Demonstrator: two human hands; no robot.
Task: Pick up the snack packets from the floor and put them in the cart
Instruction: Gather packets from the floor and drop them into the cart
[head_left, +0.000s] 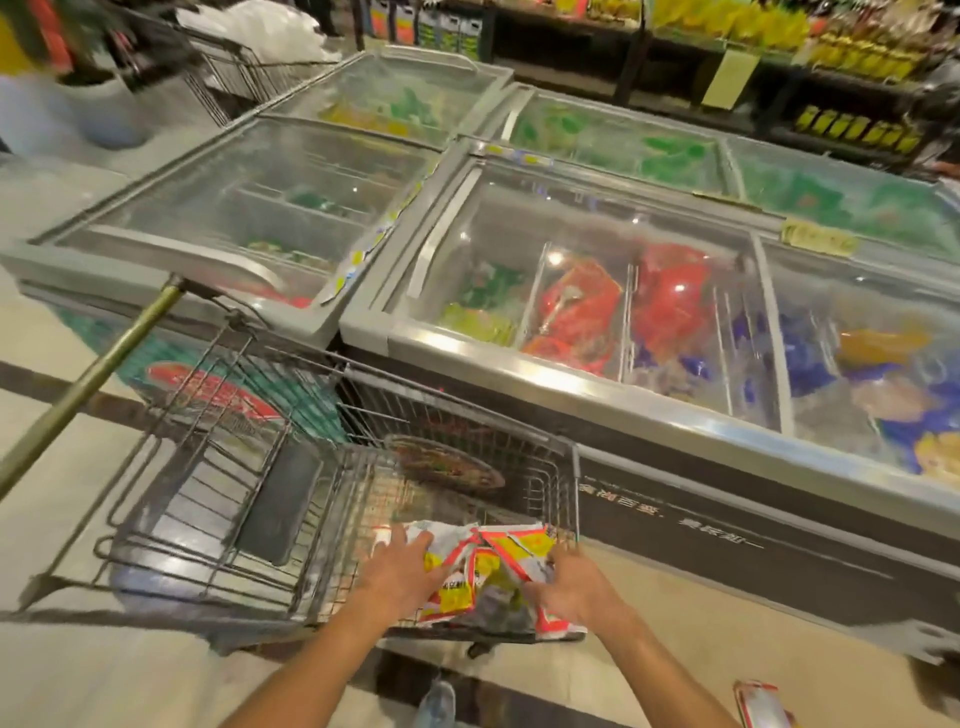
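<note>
Head view: a grey wire-mesh shopping cart (218, 467) stands on a floor of pale, glossy tiles (104, 670) crossed by dark bands, its thin rods forming an open grid and its dull brass-coloured tubular handle (93, 379) slanting off to the left. At the near right corner of the basket, both bare hands hold a bundle of crinkled red, yellow and white plastic snack packets (483, 571) between them. The left hand (400, 566) lies with its fingers straight and spread against the bundle's left side. The right hand (571, 587) has its fingers curled into the packets' right edge. The bundle overlaps the basket's near rim; whether it rests on the wire cannot be told.

Deeper in the basket lies a dark, oval, blurred item (447, 462). One more red-edged white packet (761, 701) lies on the tiles at the lower right, well apart from the cart. A grey shoe tip (436, 704) shows between the forearms.

Just beyond the cart stand grey chest freezers (571, 364) with curved sliding glass lids, reflective and slightly frosted, over red, green, blue and yellow bagged goods. Dark shelves (779, 62) at the back carry rows of yellow packages, too blurred to read.
</note>
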